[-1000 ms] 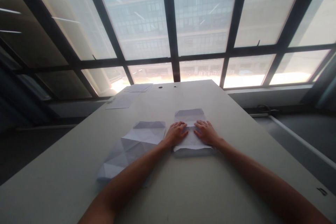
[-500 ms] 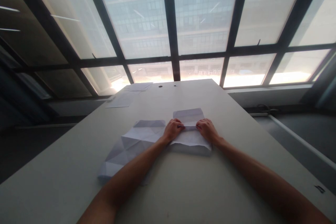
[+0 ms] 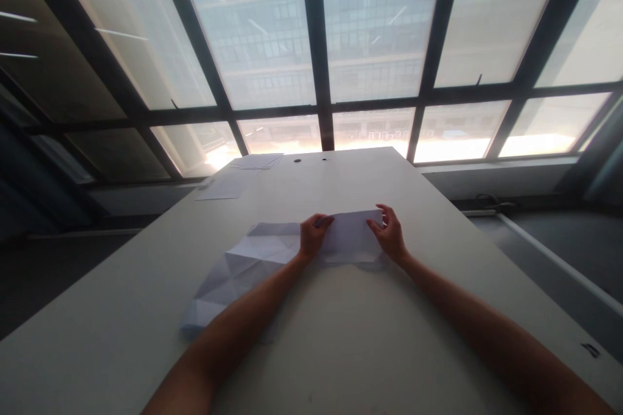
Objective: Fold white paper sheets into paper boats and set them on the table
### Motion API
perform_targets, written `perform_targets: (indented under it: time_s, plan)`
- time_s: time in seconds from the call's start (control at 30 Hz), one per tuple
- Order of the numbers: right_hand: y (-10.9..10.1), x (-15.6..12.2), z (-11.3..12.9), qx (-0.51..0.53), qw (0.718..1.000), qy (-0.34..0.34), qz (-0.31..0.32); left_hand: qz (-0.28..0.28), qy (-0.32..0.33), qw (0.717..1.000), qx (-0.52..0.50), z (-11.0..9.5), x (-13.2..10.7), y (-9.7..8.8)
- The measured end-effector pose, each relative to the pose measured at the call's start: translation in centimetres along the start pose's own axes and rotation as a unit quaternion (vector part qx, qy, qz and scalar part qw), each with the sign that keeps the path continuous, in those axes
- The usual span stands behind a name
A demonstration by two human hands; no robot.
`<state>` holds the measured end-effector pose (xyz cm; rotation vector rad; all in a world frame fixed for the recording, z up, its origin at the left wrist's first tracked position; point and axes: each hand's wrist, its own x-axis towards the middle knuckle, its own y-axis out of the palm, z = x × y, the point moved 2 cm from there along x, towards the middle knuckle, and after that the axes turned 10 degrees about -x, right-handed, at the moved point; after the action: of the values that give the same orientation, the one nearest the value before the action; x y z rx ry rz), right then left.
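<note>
A white folded sheet of paper (image 3: 349, 238) is tilted up from the pale table (image 3: 341, 337), its near edge raised toward me. My left hand (image 3: 311, 238) pinches its left side, fingers closed on the paper. My right hand (image 3: 389, 233) grips its right side the same way. Just left of my left hand lies a creased, unfolded sheet of paper (image 3: 243, 269), flat on the table and partly hidden under my left forearm.
Loose flat sheets (image 3: 233, 185) lie at the table's far left corner. Two small dark holes (image 3: 297, 160) mark the far end of the table. Large dark-framed windows (image 3: 316, 45) stand behind. The table's right edge drops to a dark floor.
My hands went from lying flat on the folded sheet to pinching its sides. They have lifted its near part up and away from me, so it now stands tilted.
</note>
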<state>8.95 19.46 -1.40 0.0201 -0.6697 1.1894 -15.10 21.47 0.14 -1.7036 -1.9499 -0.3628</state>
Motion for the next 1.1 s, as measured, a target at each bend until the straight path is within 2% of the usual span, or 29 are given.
perform_targets:
  time_s: [0.1,0.17,0.37,0.5,0.57,0.63,0.77,0.9,1.0,1.1]
  plan:
    - [0.3,0.4,-0.8,0.101,0.99,0.074,0.064,-0.033,-0.016,0.999,-0.032,0.1,0.1,-0.2]
    - [0.4,0.5,-1.2,0.12,0.983,0.096,0.096,-0.043,-0.028,0.998,-0.046,0.3,0.3,-0.2]
    - [0.7,0.2,-1.5,0.114,0.985,0.109,0.068,-0.089,-0.037,0.994,-0.048,1.3,0.7,-0.3]
    - [0.7,0.3,-1.8,0.066,0.99,0.121,0.043,-0.08,-0.016,0.997,0.011,1.9,0.7,-0.3]
    - [0.5,0.3,-2.1,0.017,0.991,0.125,0.041,-0.042,0.002,0.995,0.087,1.9,0.5,-0.2]
    - [0.5,0.3,-2.3,-0.039,0.992,0.114,0.046,0.023,0.031,0.983,0.18,1.6,0.1,0.2]
    - [0.6,0.1,-2.1,-0.13,0.987,0.068,0.065,0.202,0.079,0.942,0.254,0.4,-1.3,1.6]
    - [0.5,-0.5,-1.4,-0.228,0.968,0.046,0.095,0.359,0.075,0.883,0.292,-0.3,-2.6,2.5]
    - [0.3,-1.3,-0.2,-0.354,0.928,0.003,0.115,0.42,0.062,0.85,0.313,-0.5,-3.0,2.5]
    - [0.6,-2.2,1.6,-0.435,0.891,-0.086,0.098,0.432,0.067,0.841,0.32,-0.7,-3.2,2.5]
